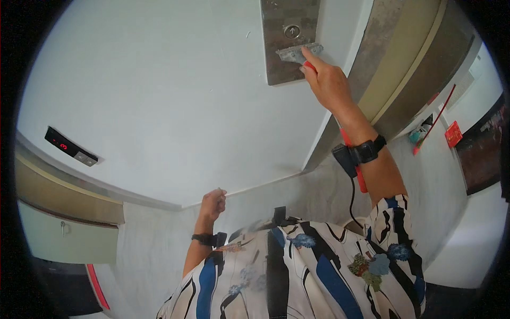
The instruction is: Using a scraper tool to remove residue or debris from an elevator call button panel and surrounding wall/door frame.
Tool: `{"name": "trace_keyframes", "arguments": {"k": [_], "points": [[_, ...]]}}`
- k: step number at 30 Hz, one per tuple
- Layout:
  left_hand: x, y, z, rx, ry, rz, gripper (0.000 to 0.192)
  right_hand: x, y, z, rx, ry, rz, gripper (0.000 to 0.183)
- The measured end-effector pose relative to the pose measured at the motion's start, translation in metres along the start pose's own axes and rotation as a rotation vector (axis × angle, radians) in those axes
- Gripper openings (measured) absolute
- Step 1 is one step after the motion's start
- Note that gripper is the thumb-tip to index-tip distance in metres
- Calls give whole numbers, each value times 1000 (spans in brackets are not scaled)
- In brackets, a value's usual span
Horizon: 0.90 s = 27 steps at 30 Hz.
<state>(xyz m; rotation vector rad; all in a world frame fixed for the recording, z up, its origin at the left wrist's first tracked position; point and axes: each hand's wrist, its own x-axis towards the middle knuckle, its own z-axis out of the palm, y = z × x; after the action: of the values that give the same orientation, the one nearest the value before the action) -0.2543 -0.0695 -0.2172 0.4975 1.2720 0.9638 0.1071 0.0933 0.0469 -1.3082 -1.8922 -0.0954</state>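
My right hand (328, 81) is closed on a wide-bladed scraper (293, 54), its index finger lying along the head. The scraper's long red handle (361, 179) runs back beneath my forearm. Its whitish, dirty blade lies across a metal lift call panel (281, 73), just below the round up-arrow button (292, 31). Whether the blade's edge touches the panel is hard to tell. Small pale marks (248, 34) show on the white wall (179, 99) beside the panel. My left hand (213, 203) is curled into a fist low in front of me, with nothing visible in it.
A black floor display (71, 146) with red lit characters is mounted on the wall at left. Metal-coloured door framing (398, 67) stands right of the panel. Black bands circle both wrists; a cable (352, 203) hangs from the right one. Far right, a long red-handled tool (436, 119) leans.
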Motion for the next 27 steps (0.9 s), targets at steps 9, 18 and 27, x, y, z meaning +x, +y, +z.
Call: {"name": "trace_keyframes", "arguments": {"k": [9,18,27], "points": [[-4,-2,15,-32,59,11,21,3,4,-4,-228,-76,5,42],[-3,-5,-27,-114,79,-6,16,3,20,-3,-100,-16,16,39],[7,-4,-38,-128,91,-18,16,26,34,-10,-12,35,-56,37]]}}
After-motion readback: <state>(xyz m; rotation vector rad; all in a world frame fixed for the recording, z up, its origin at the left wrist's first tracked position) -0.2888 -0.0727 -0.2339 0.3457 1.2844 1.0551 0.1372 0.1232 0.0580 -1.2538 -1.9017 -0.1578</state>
